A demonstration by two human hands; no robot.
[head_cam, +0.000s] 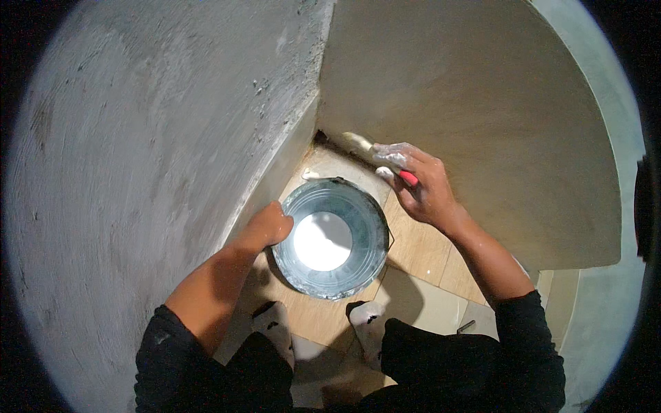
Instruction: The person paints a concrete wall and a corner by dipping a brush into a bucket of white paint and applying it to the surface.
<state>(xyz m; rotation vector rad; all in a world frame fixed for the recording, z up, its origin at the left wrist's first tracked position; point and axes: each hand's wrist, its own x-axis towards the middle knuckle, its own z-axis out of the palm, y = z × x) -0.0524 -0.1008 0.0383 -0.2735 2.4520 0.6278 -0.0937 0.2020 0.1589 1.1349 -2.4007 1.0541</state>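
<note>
A round dark plastic bucket [369, 258] stands on the tiled floor before me, with white liquid [323, 241] at its bottom. My left hand [271, 224] grips the bucket's left rim. In my right hand [421, 180], above and right of the bucket, is a paintbrush [359, 141] with a red-ended handle. Its pale bristles point toward the inner corner, close to the brown-grey wall [465, 103]; whether they touch it I cannot tell. White smears cover the fingers of my right hand.
A rough grey plastered wall [155, 129] rises at the left, with a tile skirting [273, 175] along its foot. A small white object [310, 174] lies behind the bucket. My feet in light socks stand in front of it. A small dark metal piece [466, 326] lies on the floor at the right.
</note>
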